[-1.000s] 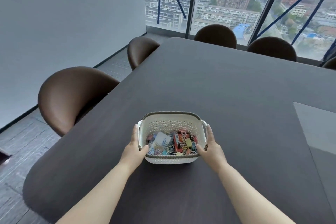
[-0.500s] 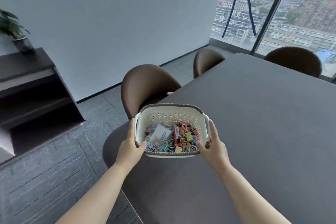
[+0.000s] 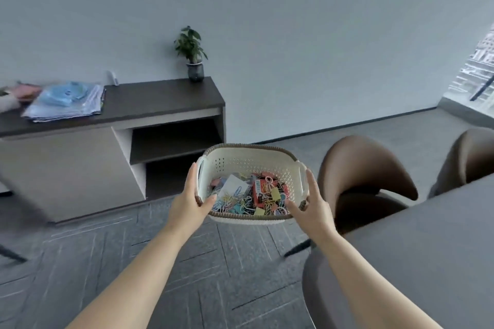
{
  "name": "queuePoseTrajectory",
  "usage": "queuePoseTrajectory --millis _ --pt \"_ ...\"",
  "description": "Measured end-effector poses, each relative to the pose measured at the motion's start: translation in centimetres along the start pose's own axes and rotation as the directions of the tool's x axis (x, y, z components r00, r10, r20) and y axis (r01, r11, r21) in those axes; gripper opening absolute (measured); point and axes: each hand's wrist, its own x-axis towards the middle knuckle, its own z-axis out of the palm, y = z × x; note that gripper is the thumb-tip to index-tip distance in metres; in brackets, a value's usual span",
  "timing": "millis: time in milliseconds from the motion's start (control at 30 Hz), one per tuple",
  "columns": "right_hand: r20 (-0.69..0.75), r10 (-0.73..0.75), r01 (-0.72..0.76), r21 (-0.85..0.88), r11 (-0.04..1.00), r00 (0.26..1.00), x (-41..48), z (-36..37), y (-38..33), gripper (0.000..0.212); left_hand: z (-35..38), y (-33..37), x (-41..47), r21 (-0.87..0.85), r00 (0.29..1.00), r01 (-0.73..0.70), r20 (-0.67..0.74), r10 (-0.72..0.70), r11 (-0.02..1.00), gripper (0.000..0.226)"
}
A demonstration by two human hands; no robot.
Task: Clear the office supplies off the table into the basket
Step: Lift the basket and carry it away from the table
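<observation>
A white perforated basket (image 3: 248, 159) with a brown woven rim hangs in the air over the carpet, clear of the table. It holds a heap of office supplies (image 3: 251, 196): coloured paper clips, binder clips, a red box and a white card. My left hand (image 3: 187, 201) grips its left end, thumb hooked over the rim. My right hand (image 3: 311, 204) grips the right end the same way. The dark table (image 3: 417, 256) lies at the lower right, bare where it shows.
A low sideboard (image 3: 115, 125) stands against the wall ahead, with a stack of papers (image 3: 65, 101) and a potted plant (image 3: 192, 55) on top. Two brown chairs (image 3: 366, 168) sit beside the table. Grey carpet covers the floor.
The basket has been lifted off the table and carried left, and my view has swung from the window to the sideboard. Both hands keep their hold.
</observation>
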Motion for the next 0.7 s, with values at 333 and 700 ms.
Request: queuePoseTrajectory --millis 333,700 --pt "0.184 -0.183 0.185 0.010 0.983 0.966 13.5 13.9 -13.2 0.086 -12.2 -9.8 10.3 0.003 0.964 0.217 -0.158 -0.214 0.976 0.087" --pt "0.332 -0.288 0.269 0.104 0.958 0.898 32.4 26.8 -21.6 0.088 -16.6 -19.3 26.4 0.003 0.890 0.351 -0.311 -0.333 0.936 0.087"
